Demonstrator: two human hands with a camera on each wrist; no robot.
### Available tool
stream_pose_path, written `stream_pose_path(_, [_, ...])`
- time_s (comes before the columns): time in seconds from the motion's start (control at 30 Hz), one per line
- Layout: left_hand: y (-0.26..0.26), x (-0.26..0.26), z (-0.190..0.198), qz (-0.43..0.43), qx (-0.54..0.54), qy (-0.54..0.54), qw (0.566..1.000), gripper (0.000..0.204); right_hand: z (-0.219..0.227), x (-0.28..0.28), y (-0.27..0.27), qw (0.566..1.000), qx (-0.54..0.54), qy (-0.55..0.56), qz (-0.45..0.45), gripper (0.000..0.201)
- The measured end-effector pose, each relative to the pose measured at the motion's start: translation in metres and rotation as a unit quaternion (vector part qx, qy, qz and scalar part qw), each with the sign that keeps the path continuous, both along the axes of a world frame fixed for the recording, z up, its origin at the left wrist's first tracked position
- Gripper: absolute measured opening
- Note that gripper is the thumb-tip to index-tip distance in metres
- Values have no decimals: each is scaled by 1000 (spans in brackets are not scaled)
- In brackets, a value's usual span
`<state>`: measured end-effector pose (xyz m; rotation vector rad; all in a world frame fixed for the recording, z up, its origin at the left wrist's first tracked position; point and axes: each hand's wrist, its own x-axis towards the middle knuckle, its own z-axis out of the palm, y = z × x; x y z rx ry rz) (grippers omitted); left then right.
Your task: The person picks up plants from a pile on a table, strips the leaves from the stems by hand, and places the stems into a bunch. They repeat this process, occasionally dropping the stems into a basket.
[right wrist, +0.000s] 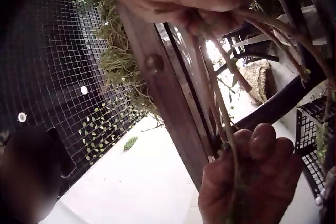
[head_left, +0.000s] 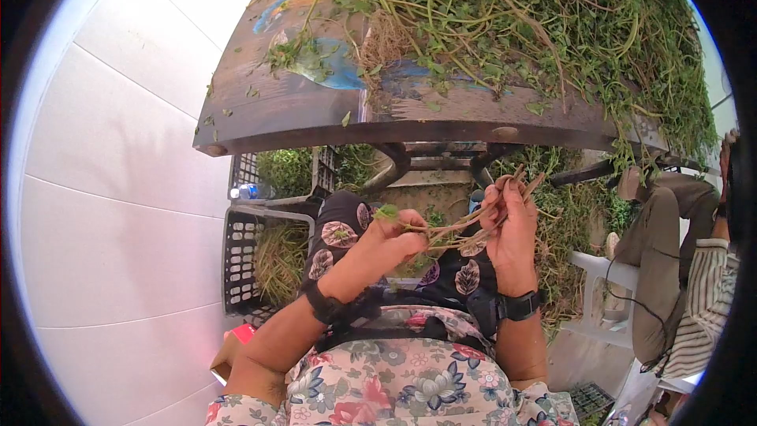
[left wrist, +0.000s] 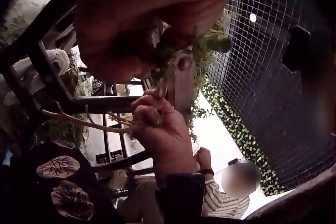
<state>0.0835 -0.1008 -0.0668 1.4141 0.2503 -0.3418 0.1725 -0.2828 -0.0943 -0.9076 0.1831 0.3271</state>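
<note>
Several thin brown stems (head_left: pixel 457 226) stretch between the two hands above the lap, just in front of the table edge. My left hand (head_left: pixel 378 248) pinches them at one end, where a small green leaf (head_left: pixel 386 211) pokes out above the fingers. At the other end, my right hand (head_left: pixel 512 229) grips the bunch between thumb and fingers, with short stem ends sticking out past the fingertips. In the right wrist view the stems (right wrist: pixel 212 92) run down from the right hand to the curled fingers of the left hand (right wrist: pixel 252 182).
A wooden table (head_left: pixel 276 114) bears a large heap of leafy vines (head_left: pixel 505 24), which hangs over its right side. Black crates (head_left: pixel 240 256) with greens stand at the left. A seated person's leg (head_left: pixel 650 229) and a white chair (head_left: pixel 607 276) are at the right.
</note>
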Motion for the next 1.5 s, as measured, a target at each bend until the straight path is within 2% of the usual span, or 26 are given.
stream_pose_path(0.1, [5,0,0,7,-50,26,998,11,-1,2,1,998,-19,20,-54,15])
stream_pose_path(0.17, [12,-2,-6,5,-66,70,995,14,-2,9,-9,997,10,9,-70,14])
stream_pose_path(0.27, [13,-2,-21,18,-151,51,987,23,-2,12,-11,997,23,15,-70,13])
stream_pose_path(0.57, [16,1,-9,-142,-115,-9,983,44,-6,9,-10,996,18,14,-81,12])
stream_pose_path(0.67, [17,-3,-4,-124,-190,32,974,49,-6,9,-12,997,18,6,-81,12])
stream_pose_path(0.77, [17,-3,-4,-102,-212,3,972,51,-6,9,-11,996,8,5,-84,12])
stream_pose_path(1.07, [20,-4,-7,-130,-157,23,979,49,-8,7,-10,995,-5,-5,-97,11])
stream_pose_path(1.17, [16,-4,0,-114,-137,35,983,54,-5,5,-6,996,-9,2,-93,12])
stream_pose_path(1.37, [15,-2,-11,-120,-155,-30,980,34,-5,2,-4,996,-21,-4,-82,13])
stream_pose_path(1.5, [12,-2,-8,-103,-151,29,983,21,-5,1,-2,997,-8,-20,-73,13])
